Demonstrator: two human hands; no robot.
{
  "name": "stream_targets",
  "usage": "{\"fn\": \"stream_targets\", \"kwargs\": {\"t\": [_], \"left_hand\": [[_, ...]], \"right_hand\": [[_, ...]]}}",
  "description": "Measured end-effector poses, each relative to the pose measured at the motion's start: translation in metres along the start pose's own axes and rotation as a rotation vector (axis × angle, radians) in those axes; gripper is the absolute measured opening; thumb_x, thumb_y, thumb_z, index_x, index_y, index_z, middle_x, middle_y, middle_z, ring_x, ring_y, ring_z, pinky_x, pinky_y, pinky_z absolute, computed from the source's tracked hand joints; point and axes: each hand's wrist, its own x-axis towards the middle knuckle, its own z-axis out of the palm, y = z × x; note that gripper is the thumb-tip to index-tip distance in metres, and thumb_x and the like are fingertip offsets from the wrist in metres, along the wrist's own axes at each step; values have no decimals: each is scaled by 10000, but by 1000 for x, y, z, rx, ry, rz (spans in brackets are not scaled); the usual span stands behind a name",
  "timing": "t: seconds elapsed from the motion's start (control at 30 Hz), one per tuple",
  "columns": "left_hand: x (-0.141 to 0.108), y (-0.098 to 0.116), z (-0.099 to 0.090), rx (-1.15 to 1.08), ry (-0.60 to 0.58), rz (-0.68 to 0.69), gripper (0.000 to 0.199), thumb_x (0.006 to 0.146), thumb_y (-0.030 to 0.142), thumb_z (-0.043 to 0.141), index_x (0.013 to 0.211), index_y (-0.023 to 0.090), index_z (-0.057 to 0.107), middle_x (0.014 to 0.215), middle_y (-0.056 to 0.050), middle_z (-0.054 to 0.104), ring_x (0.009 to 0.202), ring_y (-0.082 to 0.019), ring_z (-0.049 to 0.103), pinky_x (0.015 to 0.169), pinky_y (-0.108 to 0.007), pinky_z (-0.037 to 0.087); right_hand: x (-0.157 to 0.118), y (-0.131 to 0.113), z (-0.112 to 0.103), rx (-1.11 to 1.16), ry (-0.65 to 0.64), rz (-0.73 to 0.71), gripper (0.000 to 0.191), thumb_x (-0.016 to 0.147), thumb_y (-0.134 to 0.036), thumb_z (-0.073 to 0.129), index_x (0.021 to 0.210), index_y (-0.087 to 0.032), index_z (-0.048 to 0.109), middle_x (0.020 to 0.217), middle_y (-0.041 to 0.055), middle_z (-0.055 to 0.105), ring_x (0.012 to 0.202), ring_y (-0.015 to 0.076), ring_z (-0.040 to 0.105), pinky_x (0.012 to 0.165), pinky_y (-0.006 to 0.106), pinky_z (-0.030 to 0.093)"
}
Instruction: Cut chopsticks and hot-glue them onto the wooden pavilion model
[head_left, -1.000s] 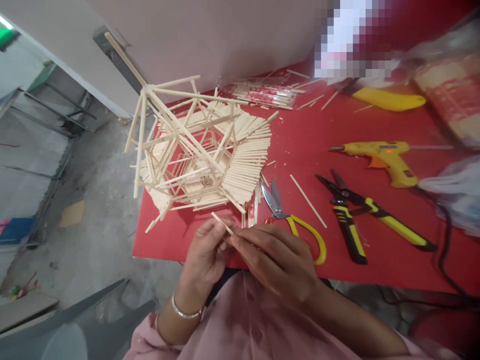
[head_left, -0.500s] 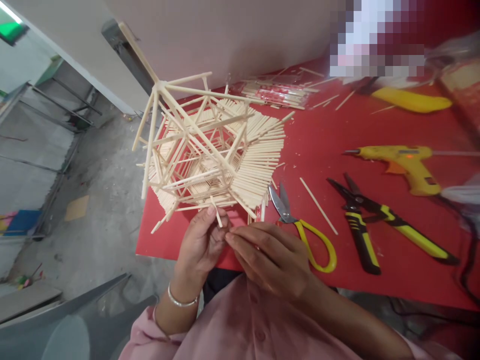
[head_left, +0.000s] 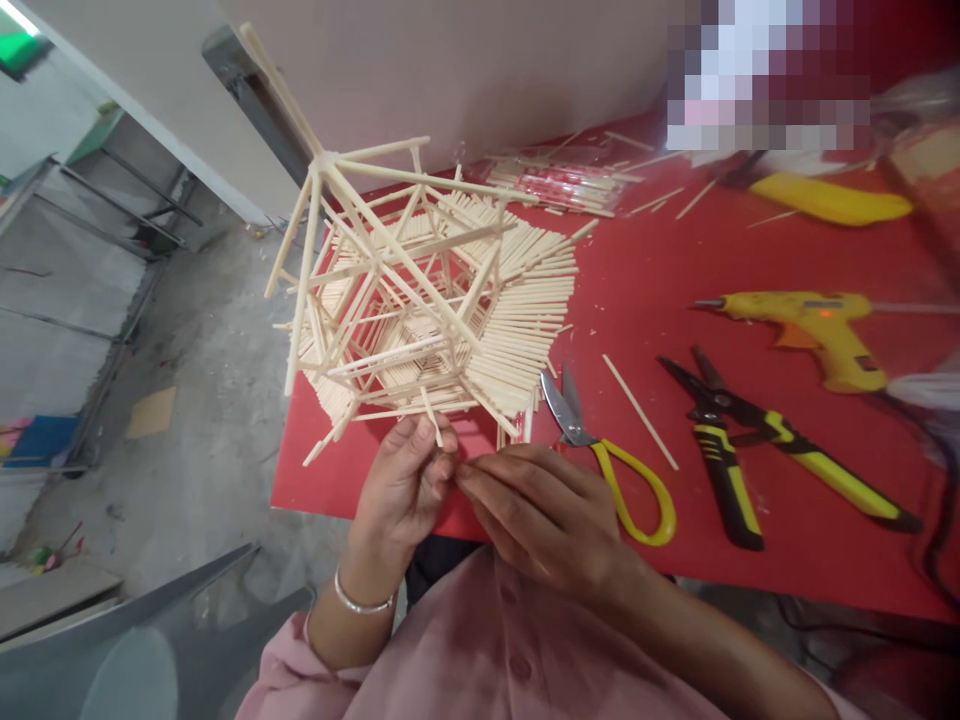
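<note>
Stick (head_left: 431, 410), short, pale and slim, sits just below the centre of the frame, slanting up from the left hand (head_left: 405, 480), whose thumb and finger are clamped on its lower part. Its top overlaps the near edge of the stick framework (head_left: 405, 264); whether they touch I cannot tell. The right hand (head_left: 544, 510) has its fingers together, tips near the left fingers (whether they pinch anything is hidden). The short stick should be almost weightless, stiff and easily snapped, best pinched near its middle. The framework, left of centre, is probably light but fragile at its joints, so a thick beam low down seems the safer hold. It looks cream-coloured, with open triangles above and closely laid sticks fanning out at its right.
</note>
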Motion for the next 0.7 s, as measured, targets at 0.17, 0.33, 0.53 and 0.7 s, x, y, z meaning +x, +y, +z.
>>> {"fn": "stream_targets", "kwargs": {"t": [0.17,0.33,0.53,0.7], "left_hand": [[-2,-1,-3,-18,-4,4,293,642,313,872,784,143,680,629,30,629,411,-5,465,339,-72,359],[-10,-15,-24,227,-138,6,287,704,352,828,738,145,632,529,42,565,340,-42,471,325,-128,351],[-17,-36,-47,447,-300,-61,269,855,408,683,829,160,583,552,40,560,323,-43,453,334,-141,315],[-14,-40,-48,588,-266,116,264,901,421,613,859,160,621,500,60,482,364,-43,397,388,-161,290]], "right_hand": [[3,-3,1,34,45,79,289,816,-59,645,1082,-169,676,852,50,738,782,150,682,743,288,587],[10,-6,-4,244,-1,550,125,904,-245,607,938,-197,717,648,-13,657,564,104,604,538,214,490],[6,0,-1,624,-177,781,285,942,-310,534,733,-190,686,646,-10,649,606,106,600,595,213,486],[-1,3,5,700,-228,839,239,919,-340,578,804,-195,730,756,16,703,699,132,644,638,235,507]]}}
